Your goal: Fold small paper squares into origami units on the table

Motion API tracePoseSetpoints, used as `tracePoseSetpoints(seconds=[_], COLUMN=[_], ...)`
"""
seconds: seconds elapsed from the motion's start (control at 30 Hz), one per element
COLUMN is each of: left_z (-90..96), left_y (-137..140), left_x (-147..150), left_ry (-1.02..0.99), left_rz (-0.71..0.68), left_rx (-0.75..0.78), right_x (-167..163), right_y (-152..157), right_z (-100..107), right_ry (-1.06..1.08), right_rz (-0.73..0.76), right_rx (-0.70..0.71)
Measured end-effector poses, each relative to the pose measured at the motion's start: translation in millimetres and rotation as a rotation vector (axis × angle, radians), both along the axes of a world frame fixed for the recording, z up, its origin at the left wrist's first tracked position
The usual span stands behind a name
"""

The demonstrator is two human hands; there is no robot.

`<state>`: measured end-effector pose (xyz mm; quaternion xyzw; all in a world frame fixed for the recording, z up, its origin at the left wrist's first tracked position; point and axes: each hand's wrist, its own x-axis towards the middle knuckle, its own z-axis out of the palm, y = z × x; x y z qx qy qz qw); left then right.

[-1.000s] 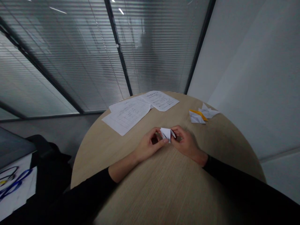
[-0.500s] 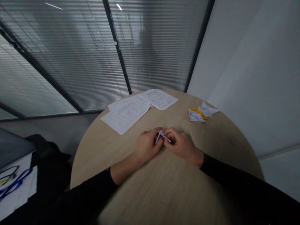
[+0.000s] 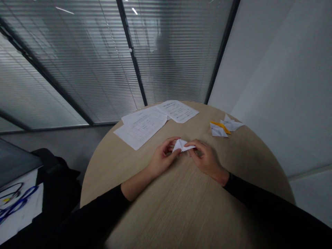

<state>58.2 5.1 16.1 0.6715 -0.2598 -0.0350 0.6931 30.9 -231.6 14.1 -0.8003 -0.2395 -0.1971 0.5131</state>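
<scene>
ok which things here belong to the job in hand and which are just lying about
In hand:
folded white paper, held by left hand and right hand

Lying about, untouched:
printed sheets
orange-and-white folded paper
pointed white paper piece
blue cord

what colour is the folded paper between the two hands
White; the folded paper shows best in the head view.
</scene>
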Motion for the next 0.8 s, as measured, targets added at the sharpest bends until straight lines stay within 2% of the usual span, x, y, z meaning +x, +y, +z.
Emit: tracePoseSetpoints(seconds=[0.23, 0.43, 0.6, 0.8], left_z=[-1.7, 11.2, 21.1, 13.1], left_y=[4.1, 6.3, 7.5, 6.2], left_x=[0.2, -6.0, -6.9, -3.8], left_ry=[-0.092, -0.198, -0.111, -0.052], left_rz=[0.054, 0.051, 0.061, 0.049], left_rx=[0.070, 0.125, 0.115, 0.093], right_x=[0.2, 7.3, 6.2, 4.3], right_y=[2.7, -0.9, -1.1, 0.2], right_z=[3.8, 1.4, 3.4, 3.9], right_ry=[0.030, 0.124, 0.117, 0.083], right_rz=[-0.008, 0.090, 0.147, 0.118], right_rx=[0.062, 0.064, 0.068, 0.038])
